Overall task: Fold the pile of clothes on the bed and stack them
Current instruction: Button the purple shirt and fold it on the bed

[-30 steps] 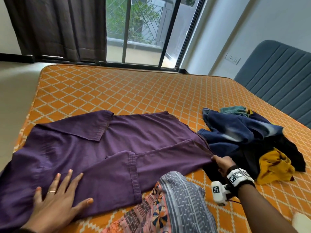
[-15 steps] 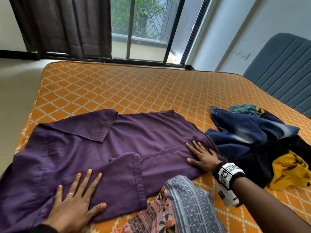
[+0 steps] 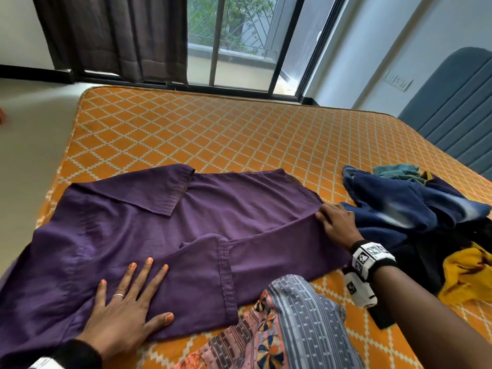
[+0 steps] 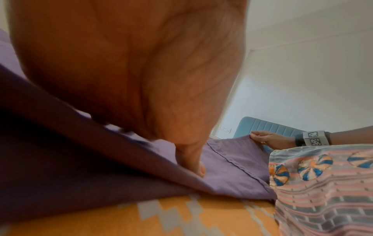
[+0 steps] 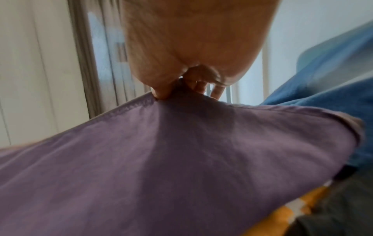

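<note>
Orange-patterned bed (image 3: 239, 134) carries a purple shirt (image 3: 239, 209); left hand (image 3: 127, 312) presses flat, right hand (image 3: 336, 225) pinches its edge.

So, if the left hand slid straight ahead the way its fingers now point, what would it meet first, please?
Probably the folded-over sleeve of the purple garment. The left hand lies flat with fingers pointing up the bed; only smooth purple cloth lies between, though depth is uncertain.

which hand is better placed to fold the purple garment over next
Right. The right hand already pinches the purple garment at its edge, lifted slightly, while the left hand lies flat, pinning it to the bed.
</note>
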`<state>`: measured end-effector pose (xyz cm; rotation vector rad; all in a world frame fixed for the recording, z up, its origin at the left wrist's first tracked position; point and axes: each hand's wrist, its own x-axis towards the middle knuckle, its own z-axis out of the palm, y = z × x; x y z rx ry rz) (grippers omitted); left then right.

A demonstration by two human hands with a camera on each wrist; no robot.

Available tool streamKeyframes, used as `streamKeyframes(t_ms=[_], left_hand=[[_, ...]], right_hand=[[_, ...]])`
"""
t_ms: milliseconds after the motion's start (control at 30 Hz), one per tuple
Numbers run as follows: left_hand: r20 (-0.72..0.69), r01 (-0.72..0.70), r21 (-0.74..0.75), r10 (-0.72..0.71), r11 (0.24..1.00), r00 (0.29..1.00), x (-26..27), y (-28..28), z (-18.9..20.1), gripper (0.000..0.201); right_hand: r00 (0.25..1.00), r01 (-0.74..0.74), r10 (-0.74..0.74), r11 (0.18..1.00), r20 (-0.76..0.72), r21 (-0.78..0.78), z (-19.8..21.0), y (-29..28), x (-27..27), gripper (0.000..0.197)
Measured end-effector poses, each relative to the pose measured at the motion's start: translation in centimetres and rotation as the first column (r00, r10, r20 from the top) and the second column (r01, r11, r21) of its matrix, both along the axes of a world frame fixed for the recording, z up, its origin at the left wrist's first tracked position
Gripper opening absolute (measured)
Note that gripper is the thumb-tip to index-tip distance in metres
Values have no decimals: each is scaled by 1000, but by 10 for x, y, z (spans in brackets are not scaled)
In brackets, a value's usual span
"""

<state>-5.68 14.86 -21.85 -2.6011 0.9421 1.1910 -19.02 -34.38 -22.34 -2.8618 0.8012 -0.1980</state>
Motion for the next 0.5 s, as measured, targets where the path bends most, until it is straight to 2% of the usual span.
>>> streamKeyframes(t_ms=[67,133,267,333,433,500], left_hand=[[-3,2,-1,-2,1000,1000,1,0,-1,127],[2,3,0,-3,1000,1000,1,0,-3,128],[18,5,-4,-5,1000,1000,0,0,-3,126],[19,-1,-7,1,1000,1000,-1,1,-3,125],[32,-5,-30,5,1000,999,-2,1,-6,123],[58,3,-43,-1,999,998,-1,3,-12,120]], right_hand=[[991,-26,6,989,136,146,5,0,-9,18],[984,-56,14,970,176,237,10,3,-20,23],[975,-59,7,972,222,229,13,-2,-39,42],[988,-26,5,991,156,135,14,-7,-44,49],[998,40,-45,993,-40,-112,11,-8,-36,51],[989,74,-97,980,-115,-184,5,-6,-24,50]])
